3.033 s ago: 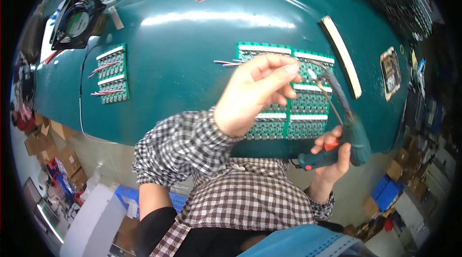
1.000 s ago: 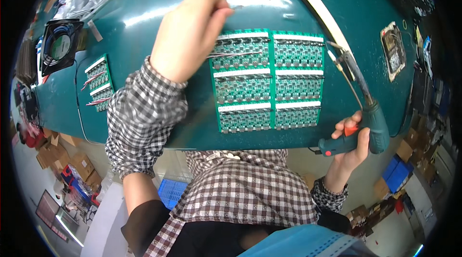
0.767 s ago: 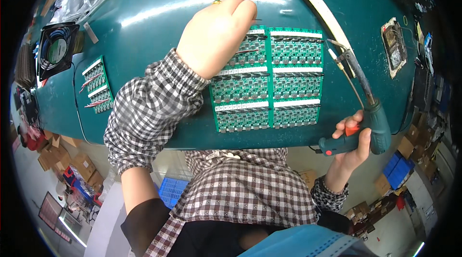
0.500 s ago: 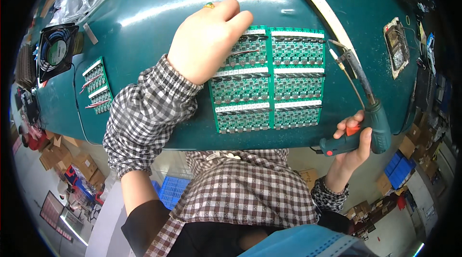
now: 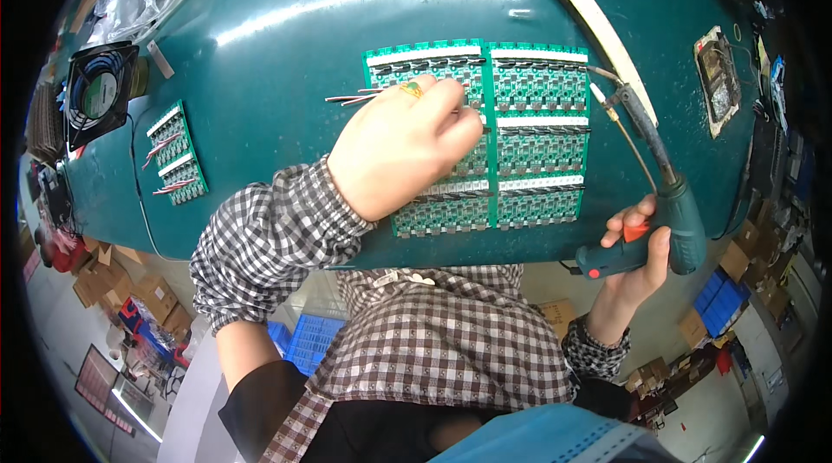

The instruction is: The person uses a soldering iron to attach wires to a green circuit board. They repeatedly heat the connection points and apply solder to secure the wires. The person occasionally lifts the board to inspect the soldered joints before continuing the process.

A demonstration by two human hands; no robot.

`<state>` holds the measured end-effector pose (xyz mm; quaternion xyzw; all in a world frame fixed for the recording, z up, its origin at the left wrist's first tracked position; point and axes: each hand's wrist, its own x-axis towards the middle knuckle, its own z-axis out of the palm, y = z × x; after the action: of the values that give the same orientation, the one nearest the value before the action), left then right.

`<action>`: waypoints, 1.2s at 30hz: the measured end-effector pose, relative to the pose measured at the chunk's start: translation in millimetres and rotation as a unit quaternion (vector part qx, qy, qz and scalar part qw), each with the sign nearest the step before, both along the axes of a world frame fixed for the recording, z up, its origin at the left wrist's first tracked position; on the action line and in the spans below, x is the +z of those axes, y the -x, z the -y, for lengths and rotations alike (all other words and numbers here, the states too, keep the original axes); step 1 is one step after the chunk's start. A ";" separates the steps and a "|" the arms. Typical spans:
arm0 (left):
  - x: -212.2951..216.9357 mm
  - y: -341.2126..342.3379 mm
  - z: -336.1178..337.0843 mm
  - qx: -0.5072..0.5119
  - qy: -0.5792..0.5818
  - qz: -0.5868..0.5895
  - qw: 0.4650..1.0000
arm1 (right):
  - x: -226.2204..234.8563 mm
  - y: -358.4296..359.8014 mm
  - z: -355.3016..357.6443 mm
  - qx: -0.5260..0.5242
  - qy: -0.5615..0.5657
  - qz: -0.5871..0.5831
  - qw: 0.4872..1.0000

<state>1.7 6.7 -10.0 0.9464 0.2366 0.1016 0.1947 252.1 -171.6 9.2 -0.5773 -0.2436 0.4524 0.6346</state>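
Wire placement appears to be the step in hand. Left hand (image 5: 400,151), a gold ring on one finger, rests on the upper left of the green panel of small circuit boards (image 5: 537,147) lying on the dark green tabletop (image 5: 260,56); its fingers are curled shut, pinching thin red-and-silver wire leads (image 5: 351,99) whose ends stick out to the left of the knuckles. Right hand (image 5: 633,259) is closed round the teal pistol-grip soldering gun (image 5: 659,220) at the tabletop's near edge, well right of the left hand, tip (image 5: 598,92) raised toward the panel's upper right corner. Tip and pinched lead are apart.

Judgement: a lead is being seated on a pad; the next move calls for holding it steady and bringing the tip across to that joint.
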 end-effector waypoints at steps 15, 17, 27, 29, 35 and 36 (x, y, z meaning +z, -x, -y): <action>17.0 -17.1 -4.1 0.173 0.114 0.117 0.971 | 2.7 -2.1 2.4 -0.008 0.005 -0.008 1.000; 15.5 -20.0 -6.6 0.179 0.090 0.104 0.974 | 4.3 -2.9 2.2 0.004 0.002 -0.008 1.000; 0.3 -28.4 -7.7 0.212 0.054 0.101 0.971 | 14.5 4.0 -0.8 0.014 0.027 0.051 0.998; -10.6 -29.3 -9.4 0.208 0.025 0.106 0.972 | 17.2 4.8 -2.5 0.020 0.033 0.066 0.997; 1.9 -15.0 -20.3 0.248 0.183 0.141 0.941 | 17.9 3.1 -2.7 0.009 0.046 0.067 0.997; 2.6 -15.4 -19.6 0.252 0.208 0.151 0.933 | 18.1 3.6 -3.0 0.008 0.053 0.065 0.996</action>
<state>17.1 26.3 -7.3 0.7676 0.4511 0.2371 0.3888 248.5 -168.6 27.3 -0.6360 -0.2648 0.4314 0.5825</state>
